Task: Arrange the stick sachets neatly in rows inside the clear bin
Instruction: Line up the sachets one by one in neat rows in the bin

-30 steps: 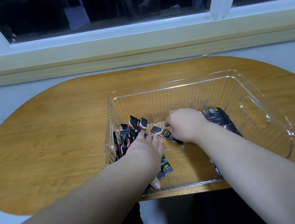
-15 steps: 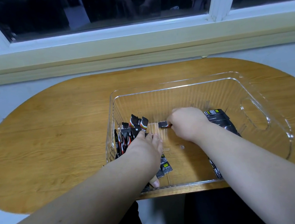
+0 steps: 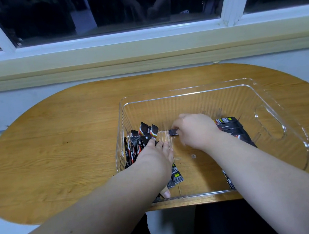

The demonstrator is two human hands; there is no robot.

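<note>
The clear bin stood on the oval wooden table, toward its near right edge, and every stick sachet in view was inside it. The right hand was curled over one black sachet near the middle of the bin floor. Its fingers and thumb were closed round the sachet, so only a short dark end poked out to the left of the knuckles. The left hand lay with fairly straight fingers flat on the loose bunch against the bin's left wall. It was pressing the bunch rather than gripping it, and its thumb reached back toward the near wall. Several sachets in that bunch stood on end and leaned at odd angles. A flat row lay side by side at the right, partly under the right forearm.

The sachets looked light and thin, with glossy film that would likely slide on itself and on the smooth plastic floor. Each was probably soft along its filled middle (the contents could not be seen) and stiffer at the crimped ends. A pinch across the width near mid-length seemed the surest hold for laying one down straight. A sealed end would serve for tugging one out of the bunch. They did not appear fragile, though a hard squeeze might crease them. A handful would probably fan out unless it was squared up from both sides.
</note>
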